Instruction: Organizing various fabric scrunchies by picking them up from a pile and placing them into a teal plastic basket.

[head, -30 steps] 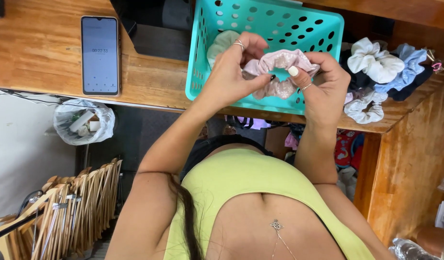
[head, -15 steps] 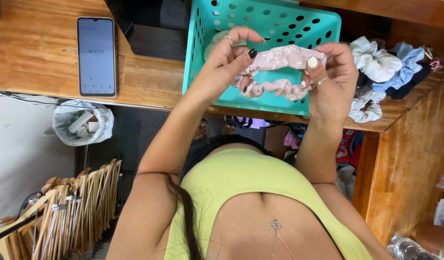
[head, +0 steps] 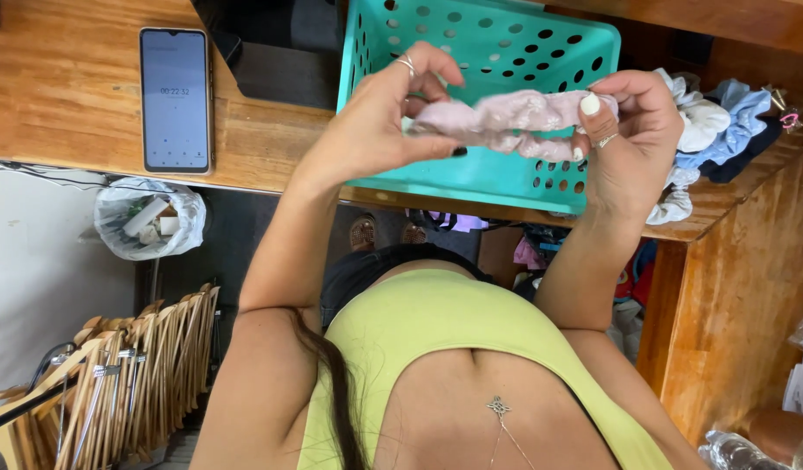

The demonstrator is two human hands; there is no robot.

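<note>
Head view: both hands stretch a pale pink scrunchie flat just above a teal basket. Left hand pinches one end, right hand the other, fingers closed on the fabric. Even tension likely keeps it smooth. The basket's visible inside looks bare. More scrunchies lie right of the basket.

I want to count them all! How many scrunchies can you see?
About 4: a pink scrunchie stretched between the left hand and right hand, plus a white scrunchie, a blue scrunchie and another white one piled beside the basket. More may be hidden.
</note>
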